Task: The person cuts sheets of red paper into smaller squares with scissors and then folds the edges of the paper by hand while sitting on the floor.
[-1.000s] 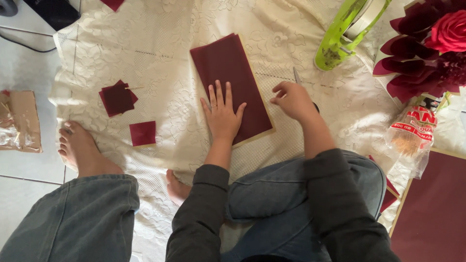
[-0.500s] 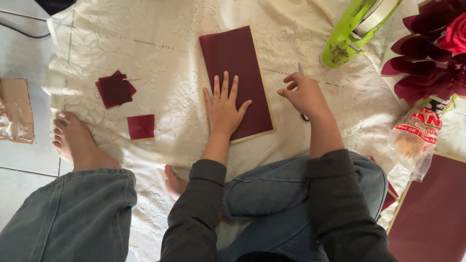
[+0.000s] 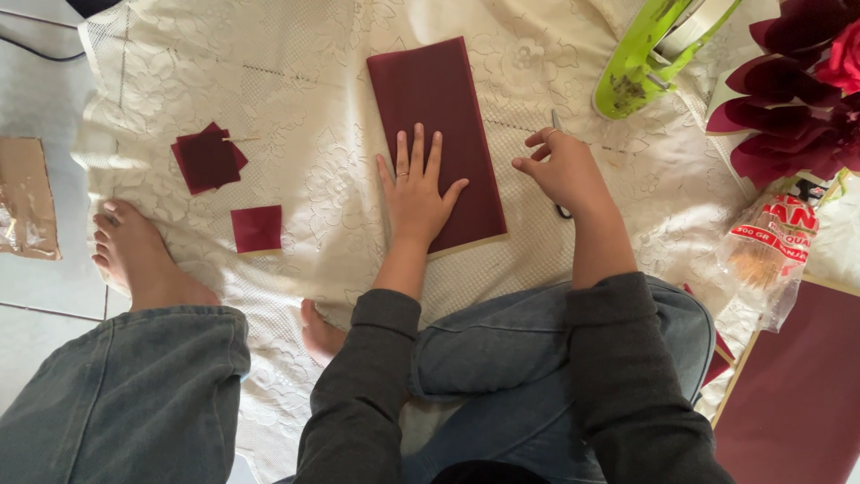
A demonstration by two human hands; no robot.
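Folded dark-red rectangular paper sheet [image 3: 439, 116] is laid on cream lace cloth [image 3: 313, 179] over the floor, pinned flat by left hand [image 3: 417, 193], fingers spread; right hand [image 3: 564, 170] is closed around small metal scissors [image 3: 559, 134] beside it.

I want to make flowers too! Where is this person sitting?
Probably on the floor at home: a lace cloth lies over floor tiles, bare feet rest on it, and the left hand presses dark red paper.

Bright, even daylight — soft shadows fall just below the left hand [image 3: 418, 193] and right hand [image 3: 564, 170]; sharp focus, slight glare on the bag [image 3: 770, 246] right of them.
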